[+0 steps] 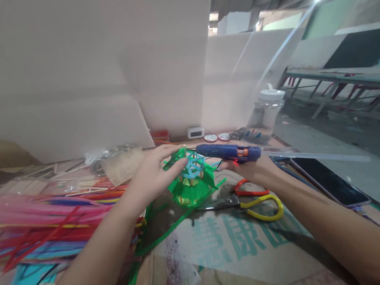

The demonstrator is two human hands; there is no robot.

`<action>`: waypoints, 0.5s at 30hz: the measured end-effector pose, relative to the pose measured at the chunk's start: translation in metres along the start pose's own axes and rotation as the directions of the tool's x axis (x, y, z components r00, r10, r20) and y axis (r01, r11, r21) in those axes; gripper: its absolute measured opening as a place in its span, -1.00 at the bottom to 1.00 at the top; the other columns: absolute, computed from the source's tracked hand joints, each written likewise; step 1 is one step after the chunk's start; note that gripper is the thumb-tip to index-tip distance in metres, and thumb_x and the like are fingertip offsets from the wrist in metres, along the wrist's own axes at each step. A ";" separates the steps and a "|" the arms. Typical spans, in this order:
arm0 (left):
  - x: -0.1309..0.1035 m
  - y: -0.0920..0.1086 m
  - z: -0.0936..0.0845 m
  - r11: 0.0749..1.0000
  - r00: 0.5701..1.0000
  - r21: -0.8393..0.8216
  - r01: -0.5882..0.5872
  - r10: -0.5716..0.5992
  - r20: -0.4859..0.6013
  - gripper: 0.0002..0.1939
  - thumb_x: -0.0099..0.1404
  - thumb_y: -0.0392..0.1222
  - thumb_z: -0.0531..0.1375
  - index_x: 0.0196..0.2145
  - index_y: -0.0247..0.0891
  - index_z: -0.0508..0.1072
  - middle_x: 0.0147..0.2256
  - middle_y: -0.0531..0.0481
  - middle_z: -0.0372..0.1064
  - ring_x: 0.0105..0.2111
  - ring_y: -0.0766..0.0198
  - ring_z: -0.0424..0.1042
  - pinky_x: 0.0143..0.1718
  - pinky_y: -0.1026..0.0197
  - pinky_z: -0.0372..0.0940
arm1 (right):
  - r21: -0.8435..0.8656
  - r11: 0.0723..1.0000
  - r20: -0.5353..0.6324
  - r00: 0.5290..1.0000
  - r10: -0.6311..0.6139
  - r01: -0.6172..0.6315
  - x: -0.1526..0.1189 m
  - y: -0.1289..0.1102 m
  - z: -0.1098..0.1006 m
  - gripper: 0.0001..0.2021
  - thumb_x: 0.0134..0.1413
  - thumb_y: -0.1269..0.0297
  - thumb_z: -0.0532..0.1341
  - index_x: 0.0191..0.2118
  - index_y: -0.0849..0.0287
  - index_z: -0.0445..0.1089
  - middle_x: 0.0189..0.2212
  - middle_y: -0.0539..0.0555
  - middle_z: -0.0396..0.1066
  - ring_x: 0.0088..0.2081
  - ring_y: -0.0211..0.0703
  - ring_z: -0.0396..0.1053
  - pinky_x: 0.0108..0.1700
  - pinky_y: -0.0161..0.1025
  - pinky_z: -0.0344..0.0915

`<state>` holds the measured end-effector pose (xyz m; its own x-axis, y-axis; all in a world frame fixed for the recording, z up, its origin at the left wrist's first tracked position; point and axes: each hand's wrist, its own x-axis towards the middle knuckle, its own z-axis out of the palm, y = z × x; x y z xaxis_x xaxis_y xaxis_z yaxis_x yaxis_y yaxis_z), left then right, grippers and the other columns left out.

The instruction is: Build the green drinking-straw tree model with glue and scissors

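One green straw model on cardboard-covered counter | left hand fingers curled around its left side | right hand fingers wrapped on blue glue gun, nozzle apparently at model top | scissors just beside | straws left

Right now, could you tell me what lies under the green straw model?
The green straw model rests on printed cardboard, beside scissors. Its base hides what is directly beneath.
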<state>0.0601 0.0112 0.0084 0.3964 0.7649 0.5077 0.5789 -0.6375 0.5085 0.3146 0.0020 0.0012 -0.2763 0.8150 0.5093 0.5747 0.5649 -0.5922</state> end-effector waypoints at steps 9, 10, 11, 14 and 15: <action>0.000 -0.002 -0.002 0.996 0.997 -0.031 0.080 -0.080 0.002 -0.56 0.36 0.08 0.11 0.03 -0.22 0.49 0.04 -0.08 0.47 0.04 0.07 0.42 0.10 0.05 0.28 | 0.046 0.999 0.132 0.991 -0.005 -0.001 -0.007 -0.004 -0.024 -0.59 0.09 -0.09 0.20 -0.54 0.16 0.38 -0.55 0.04 0.42 -0.44 -0.16 0.36 -0.37 -0.24 0.30; 0.000 -0.003 -0.003 0.996 0.997 -0.041 0.083 -0.083 0.003 -0.56 0.36 0.09 0.09 0.03 -0.22 0.49 0.04 -0.09 0.47 0.05 0.07 0.41 0.10 0.04 0.28 | 0.069 0.998 0.175 0.985 0.000 -0.012 -0.009 -0.003 -0.026 -0.57 0.12 -0.11 0.18 -0.54 0.16 0.39 -0.55 0.04 0.42 -0.44 -0.17 0.37 -0.36 -0.24 0.32; 0.000 -0.004 -0.003 0.996 0.997 -0.051 0.076 -0.076 0.005 -0.56 0.37 0.09 0.08 0.03 -0.21 0.49 0.04 -0.08 0.47 0.05 0.07 0.41 0.10 0.03 0.28 | 0.095 0.995 0.216 0.976 0.002 -0.023 -0.010 -0.002 -0.028 -0.56 0.12 -0.12 0.17 -0.53 0.16 0.40 -0.55 0.04 0.43 -0.45 -0.18 0.38 -0.37 -0.25 0.33; 0.000 -0.006 -0.003 0.997 0.999 -0.058 0.047 -0.046 0.009 -0.57 0.38 0.08 0.06 0.03 -0.18 0.50 0.02 -0.07 0.48 0.03 0.07 0.43 0.10 0.01 0.29 | 0.129 0.991 0.280 0.960 -0.002 -0.035 -0.013 -0.002 -0.031 -0.61 0.06 -0.11 0.24 -0.52 0.13 0.42 -0.61 -0.02 0.40 -0.52 -0.21 0.35 -0.45 -0.28 0.34; 0.000 -0.007 -0.003 0.998 0.999 -0.052 0.044 -0.044 0.005 -0.58 0.38 0.07 0.06 0.03 -0.18 0.50 0.02 -0.07 0.48 0.02 0.08 0.43 0.10 0.02 0.29 | 0.117 0.993 0.279 0.960 -0.005 -0.029 -0.013 -0.003 -0.031 -0.63 0.04 -0.10 0.26 -0.52 0.10 0.42 -0.63 -0.04 0.37 -0.53 -0.21 0.35 -0.47 -0.28 0.34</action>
<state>0.0540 0.0149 0.0071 0.3742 0.7929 0.4810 0.5584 -0.6067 0.5658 0.3408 -0.0140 0.0159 -0.4834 0.8156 0.3180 0.4880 0.5526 -0.6756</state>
